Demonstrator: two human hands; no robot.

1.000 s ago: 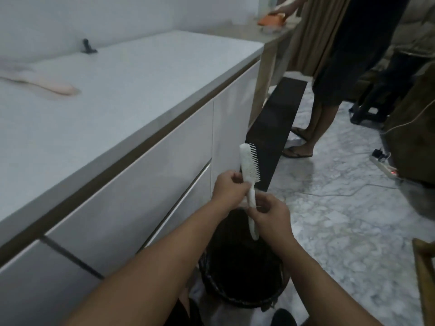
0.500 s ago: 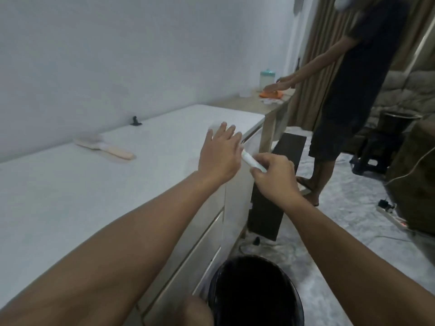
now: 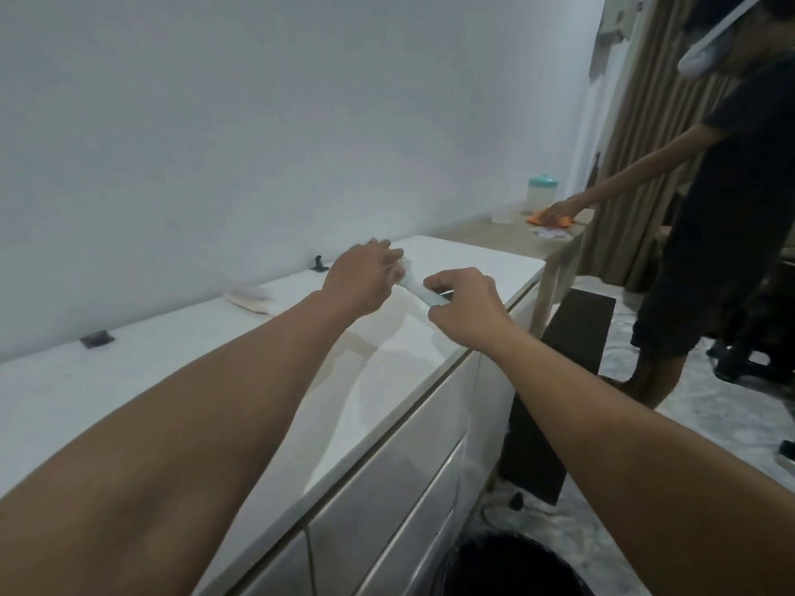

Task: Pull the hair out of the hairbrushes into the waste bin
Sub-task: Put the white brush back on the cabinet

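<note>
My right hand pinches the handle of a white hairbrush above the white cabinet top. The brush points away to the left, bristles up. My left hand covers the brush head, its fingers on the bristles; whether it grips the head I cannot tell. A second brush with a pale pink handle lies on the cabinet top near the wall. The black waste bin stands on the floor at the bottom edge, below my right forearm.
Another person stands at the right, a hand on an orange cloth on a wooden side table. A small dark object and a black hook sit on the cabinet. A black panel leans by the cabinet.
Both hands have carried the white brush up from over the bin to above the cabinet top, further toward the wall. The view has tilted up, so the bin has dropped to the bottom edge.
</note>
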